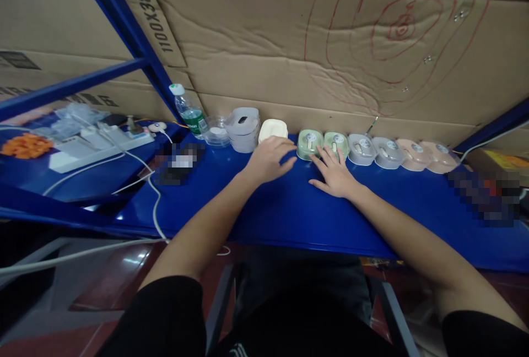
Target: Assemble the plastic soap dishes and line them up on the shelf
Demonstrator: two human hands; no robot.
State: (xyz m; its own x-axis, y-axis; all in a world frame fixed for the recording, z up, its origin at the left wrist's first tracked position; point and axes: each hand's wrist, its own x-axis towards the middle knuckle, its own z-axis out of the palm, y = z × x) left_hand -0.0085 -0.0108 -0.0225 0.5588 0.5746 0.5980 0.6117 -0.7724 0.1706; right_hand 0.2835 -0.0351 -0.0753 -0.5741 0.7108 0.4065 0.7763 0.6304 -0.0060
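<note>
The two green lidded containers [305,150] sit on the blue worktop [289,211] under the spread fingers of my right hand [335,175]; I can't tell if they touch. My left hand [269,160], fingers loosely parted, is at the cream container [273,127], beside the grey stack [243,131].

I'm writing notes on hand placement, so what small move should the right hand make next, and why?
I'd suggest easing the right hand slightly back toward the person. Its fingers are spread at the near side of the green containers, partly hiding the right one, and both seem lined up with the grey containers.
</note>
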